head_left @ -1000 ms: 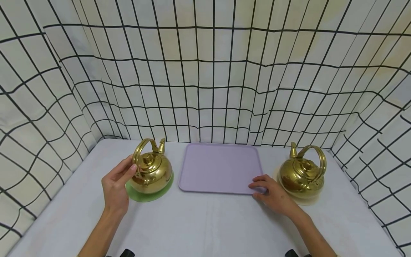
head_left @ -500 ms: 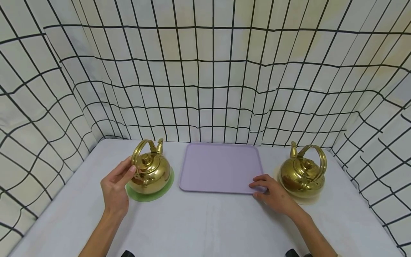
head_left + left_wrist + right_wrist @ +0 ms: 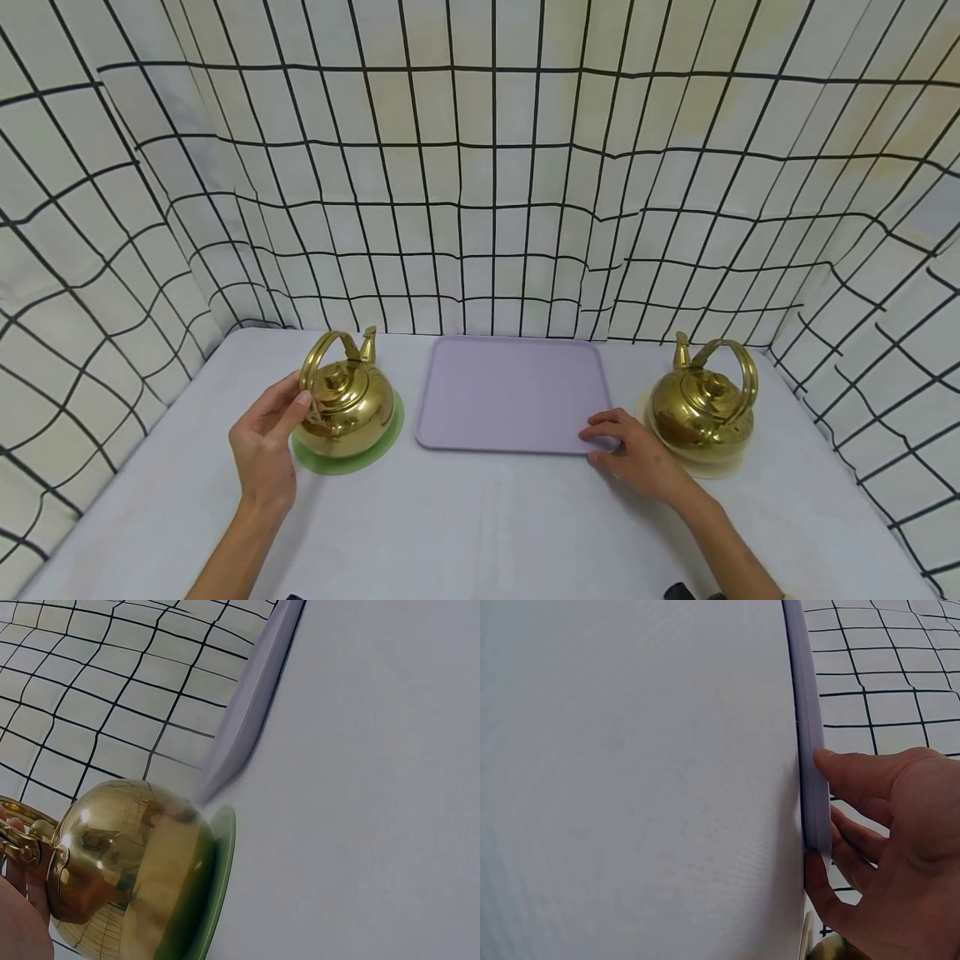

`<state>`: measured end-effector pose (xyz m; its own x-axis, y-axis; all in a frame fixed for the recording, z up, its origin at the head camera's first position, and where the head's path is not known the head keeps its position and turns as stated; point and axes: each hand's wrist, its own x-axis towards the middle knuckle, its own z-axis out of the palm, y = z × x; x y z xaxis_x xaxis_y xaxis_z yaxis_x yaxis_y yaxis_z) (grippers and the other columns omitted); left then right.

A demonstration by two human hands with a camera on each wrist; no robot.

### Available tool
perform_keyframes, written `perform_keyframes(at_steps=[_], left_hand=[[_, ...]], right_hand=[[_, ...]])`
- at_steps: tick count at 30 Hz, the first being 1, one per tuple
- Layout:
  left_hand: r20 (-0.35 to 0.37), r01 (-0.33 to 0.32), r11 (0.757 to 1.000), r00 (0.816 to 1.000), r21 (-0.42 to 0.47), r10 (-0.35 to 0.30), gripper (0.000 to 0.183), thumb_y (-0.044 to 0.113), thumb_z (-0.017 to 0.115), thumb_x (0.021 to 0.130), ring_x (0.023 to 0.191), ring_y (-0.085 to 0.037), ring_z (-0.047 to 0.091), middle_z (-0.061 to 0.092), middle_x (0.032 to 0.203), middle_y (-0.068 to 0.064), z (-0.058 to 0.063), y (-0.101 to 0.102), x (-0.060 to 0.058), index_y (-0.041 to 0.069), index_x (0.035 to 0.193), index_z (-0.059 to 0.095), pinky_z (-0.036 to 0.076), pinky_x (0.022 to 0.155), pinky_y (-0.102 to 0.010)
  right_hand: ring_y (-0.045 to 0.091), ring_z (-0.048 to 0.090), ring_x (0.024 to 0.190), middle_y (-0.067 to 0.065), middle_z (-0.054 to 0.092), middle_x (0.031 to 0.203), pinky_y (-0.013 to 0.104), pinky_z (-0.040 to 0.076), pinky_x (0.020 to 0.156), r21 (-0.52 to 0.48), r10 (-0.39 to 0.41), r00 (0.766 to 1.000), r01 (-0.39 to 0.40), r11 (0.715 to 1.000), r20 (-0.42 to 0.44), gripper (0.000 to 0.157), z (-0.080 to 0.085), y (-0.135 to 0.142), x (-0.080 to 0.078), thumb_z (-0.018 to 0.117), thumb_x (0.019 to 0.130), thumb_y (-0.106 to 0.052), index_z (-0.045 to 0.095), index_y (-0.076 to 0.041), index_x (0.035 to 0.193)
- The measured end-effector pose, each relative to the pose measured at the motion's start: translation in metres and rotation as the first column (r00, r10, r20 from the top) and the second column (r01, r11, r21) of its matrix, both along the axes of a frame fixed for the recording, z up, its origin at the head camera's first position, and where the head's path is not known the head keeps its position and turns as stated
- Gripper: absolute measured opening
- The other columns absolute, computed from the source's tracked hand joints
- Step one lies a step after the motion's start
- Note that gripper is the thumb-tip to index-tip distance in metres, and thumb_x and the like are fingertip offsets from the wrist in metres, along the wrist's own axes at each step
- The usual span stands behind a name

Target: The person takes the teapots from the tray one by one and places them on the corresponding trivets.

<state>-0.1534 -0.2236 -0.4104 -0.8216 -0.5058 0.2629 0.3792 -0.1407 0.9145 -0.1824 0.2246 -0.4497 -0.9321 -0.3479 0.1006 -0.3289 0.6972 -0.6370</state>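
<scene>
My left hand [image 3: 262,442] grips the near side of the handle of a brass kettle [image 3: 348,417], with the thumb turned toward me. This kettle sits over a round green mat [image 3: 326,464]; in the left wrist view its base is close against the mat [image 3: 223,862]. My right hand [image 3: 637,454] holds the near right corner of a lilac tray [image 3: 513,392]. Its thumb is at the tray's near edge [image 3: 810,727] in the right wrist view, and the other fingers curl over the corner. A second brass kettle [image 3: 701,417] stands right of that hand.
Under the right kettle lies a cream mat [image 3: 720,473]. A white cloth [image 3: 480,525] covers the table. White fabric [image 3: 517,179] with a black grid rises close behind the tray and along both sides.
The left kettle has turned and shifted slightly left in my left hand, uncovering more of the green mat's right side. My right hand and the tray look unmoved; the head view has shifted a little.
</scene>
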Motion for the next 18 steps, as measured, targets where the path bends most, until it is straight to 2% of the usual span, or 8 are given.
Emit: perform_keyframes(at_steps=[7,10,12,14,16,18], left_hand=[[-0.042,0.007,0.994,0.999,-0.108,-0.011,0.035,-0.011,0.062,0.095,0.091,-0.011,0.065,0.071,0.100,0.001,-0.001,0.000,0.000,-0.006,0.129,0.066,0.054,0.080,-0.016],[-0.028,0.005,0.981,1.000,-0.192,-0.011,0.041,-0.011,0.062,0.095,0.097,-0.013,0.061,0.067,0.107,0.000,0.001,0.002,0.002,-0.003,0.135,0.062,0.054,0.078,-0.013],[0.002,-0.018,0.957,1.000,-0.291,0.020,0.044,-0.007,0.063,0.097,0.103,-0.012,0.059,0.063,0.112,0.004,0.003,0.004,0.003,0.002,0.140,0.060,0.051,0.082,-0.011],[0.031,-0.047,0.918,0.997,-0.393,0.065,0.047,-0.002,0.065,0.098,0.109,-0.009,0.056,0.058,0.116,0.010,0.006,0.007,0.004,0.007,0.143,0.058,0.048,0.087,-0.010],[0.036,-0.089,0.870,0.992,-0.485,0.121,0.048,0.003,0.067,0.098,0.114,-0.005,0.052,0.053,0.119,0.015,0.008,0.009,0.003,0.012,0.144,0.058,0.043,0.093,-0.011],[0.009,-0.138,0.815,0.985,-0.562,0.172,0.048,0.008,0.070,0.097,0.119,-0.002,0.049,0.051,0.123,0.014,0.010,0.011,0.002,0.014,0.143,0.059,0.038,0.098,-0.014]], right_hand=[[0.039,0.061,0.128,0.012,0.065,0.132,0.054,0.053,0.105,-0.008,0.000,1.000,0.000,1.000,-0.020,0.023,0.000,-0.001,0.000,0.078,0.093,-0.014,0.076,-0.012,0.116],[0.037,0.063,0.125,0.012,0.066,0.130,0.051,0.055,0.103,-0.011,0.004,0.999,-0.005,1.000,-0.035,0.023,0.000,-0.002,0.000,0.078,0.092,-0.013,0.076,-0.011,0.115],[0.036,0.064,0.122,0.012,0.067,0.128,0.046,0.057,0.099,-0.016,0.009,0.999,-0.010,1.000,-0.044,0.023,0.000,-0.002,-0.001,0.078,0.092,-0.013,0.077,-0.010,0.115],[0.035,0.065,0.119,0.012,0.067,0.126,0.041,0.058,0.095,-0.027,0.007,0.999,-0.008,1.000,-0.052,0.023,0.000,-0.003,-0.001,0.078,0.091,-0.011,0.076,-0.009,0.114],[0.034,0.066,0.116,0.012,0.067,0.125,0.036,0.058,0.092,-0.037,0.002,0.998,-0.004,0.999,-0.061,0.024,0.001,-0.003,-0.002,0.078,0.091,-0.009,0.076,-0.008,0.115],[0.034,0.065,0.116,0.013,0.067,0.124,0.036,0.057,0.091,-0.041,-0.005,0.997,0.002,0.999,-0.075,0.024,0.002,-0.005,-0.002,0.079,0.091,-0.009,0.076,-0.007,0.115]])
